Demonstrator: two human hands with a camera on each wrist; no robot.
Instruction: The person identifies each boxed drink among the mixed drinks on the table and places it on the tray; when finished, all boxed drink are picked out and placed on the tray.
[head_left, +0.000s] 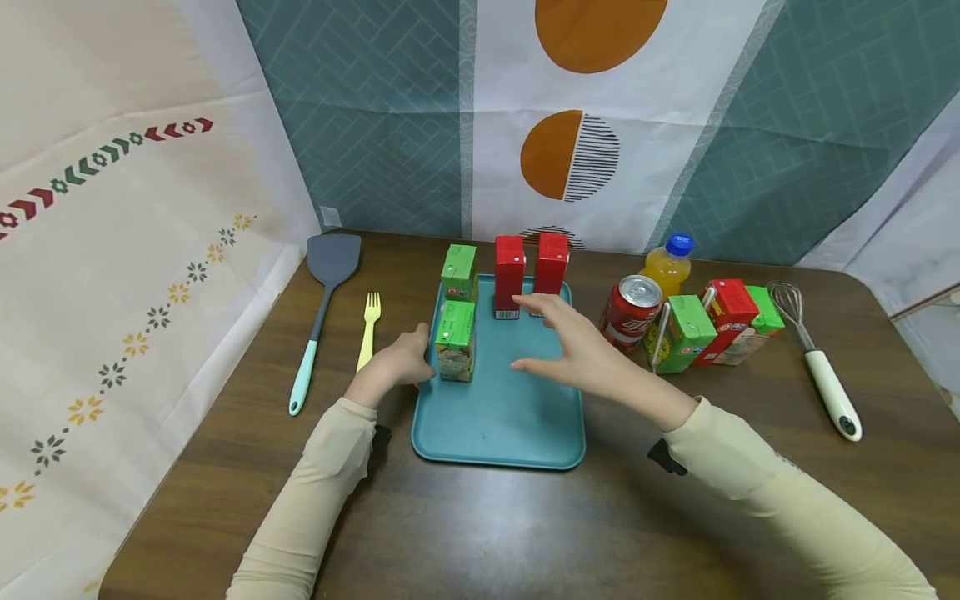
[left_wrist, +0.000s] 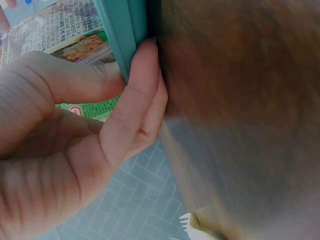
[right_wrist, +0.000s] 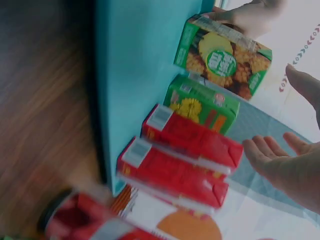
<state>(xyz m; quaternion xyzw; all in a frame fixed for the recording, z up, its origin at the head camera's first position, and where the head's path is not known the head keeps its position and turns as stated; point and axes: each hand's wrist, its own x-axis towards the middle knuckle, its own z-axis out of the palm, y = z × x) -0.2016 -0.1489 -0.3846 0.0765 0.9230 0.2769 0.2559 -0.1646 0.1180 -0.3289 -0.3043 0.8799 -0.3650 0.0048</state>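
A blue-green tray (head_left: 495,425) lies on the table with two green drink cartons (head_left: 456,342) on its left side and two red cartons (head_left: 509,275) at its back. My left hand (head_left: 405,357) pinches the tray's left rim; the left wrist view shows the thumb (left_wrist: 95,82) on the inside and fingers curled under the edge. Over the right part of the tray hovers my right hand (head_left: 573,346), thumb and fingers spread apart. Nothing is between them. In the right wrist view this hand (right_wrist: 295,165) is beside the tops of the red cartons, apart from them.
Right of the tray stand a red soda can (head_left: 630,312), an orange juice bottle (head_left: 666,268), a green carton (head_left: 684,333), a red carton (head_left: 727,317) and another green carton (head_left: 757,325). A whisk (head_left: 832,392) lies farther right. To the left are a spatula (head_left: 322,308) and a yellow fork (head_left: 367,329).
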